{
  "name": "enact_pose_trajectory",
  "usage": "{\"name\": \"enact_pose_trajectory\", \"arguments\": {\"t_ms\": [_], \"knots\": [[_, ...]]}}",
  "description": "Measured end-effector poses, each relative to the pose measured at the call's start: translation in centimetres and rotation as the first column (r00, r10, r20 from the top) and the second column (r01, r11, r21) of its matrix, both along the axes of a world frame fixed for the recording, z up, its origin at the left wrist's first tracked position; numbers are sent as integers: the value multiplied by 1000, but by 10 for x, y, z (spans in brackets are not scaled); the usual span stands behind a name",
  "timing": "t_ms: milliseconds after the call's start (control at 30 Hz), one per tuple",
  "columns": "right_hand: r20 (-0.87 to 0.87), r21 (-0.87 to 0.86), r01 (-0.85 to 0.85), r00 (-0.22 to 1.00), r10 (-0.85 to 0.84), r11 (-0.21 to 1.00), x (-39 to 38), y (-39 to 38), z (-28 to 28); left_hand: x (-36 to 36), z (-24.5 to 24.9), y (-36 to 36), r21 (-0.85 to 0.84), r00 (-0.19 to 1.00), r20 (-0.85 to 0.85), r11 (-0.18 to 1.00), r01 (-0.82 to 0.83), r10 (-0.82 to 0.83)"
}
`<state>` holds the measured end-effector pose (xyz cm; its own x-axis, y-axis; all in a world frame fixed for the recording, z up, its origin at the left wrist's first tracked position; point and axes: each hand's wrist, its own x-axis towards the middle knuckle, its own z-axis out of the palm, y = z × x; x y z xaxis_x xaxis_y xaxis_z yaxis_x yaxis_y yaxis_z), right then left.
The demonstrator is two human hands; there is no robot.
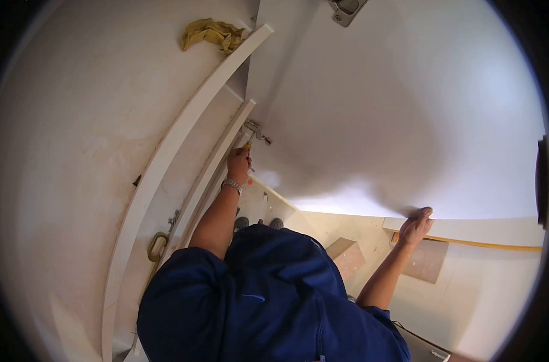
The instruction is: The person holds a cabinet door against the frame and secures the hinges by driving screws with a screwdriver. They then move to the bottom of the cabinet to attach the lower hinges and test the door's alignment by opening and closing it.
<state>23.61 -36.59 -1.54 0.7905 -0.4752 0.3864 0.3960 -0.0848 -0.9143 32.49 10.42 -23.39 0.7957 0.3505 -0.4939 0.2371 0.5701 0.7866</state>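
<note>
My left hand [239,164], with a watch on its wrist, is closed around a small screwdriver [248,145] with a yellow handle. The tool points up at a metal hinge [254,127] on the inner edge of a large white door panel [359,108]. Whether its tip sits in a screw is too small to tell. My right hand [417,225] grips the lower edge of that panel, with the thumb side showing and the other fingers partly hidden.
Long white cabinet boards [184,123] run along the left. A crumpled yellow glove or cloth [211,35] lies at the top left. Another metal hinge [347,11] sits on the panel's top. A green ring [157,247] rests between boards. A cardboard-coloured block [345,256] stands below.
</note>
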Motion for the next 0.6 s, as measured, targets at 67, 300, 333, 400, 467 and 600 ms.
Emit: {"name": "enact_pose_trajectory", "arguments": {"t_ms": [67,300,333,400,467,600], "knots": [[-11,-19,21,1000,-21,1000,-2,5,5,4,-6,5,-356,999,-20,934,-33,27],[-8,-6,10,1000,-10,1000,-2,-8,-4,1,-2,10,-213,997,8,974,81,-81],[-14,-15,24,1000,-24,1000,-3,-3,-1,4,-15,7,56,997,72,998,37,-41],[-24,-30,53,998,-53,998,-4,11,7,13,-53,0,551,976,218,828,-106,-20],[-14,-25,69,997,-69,997,-4,9,4,5,-34,0,798,969,241,579,-167,-52],[48,-24,141,989,-140,990,1,34,18,7,-12,3,851,964,252,492,-181,-81]]}}
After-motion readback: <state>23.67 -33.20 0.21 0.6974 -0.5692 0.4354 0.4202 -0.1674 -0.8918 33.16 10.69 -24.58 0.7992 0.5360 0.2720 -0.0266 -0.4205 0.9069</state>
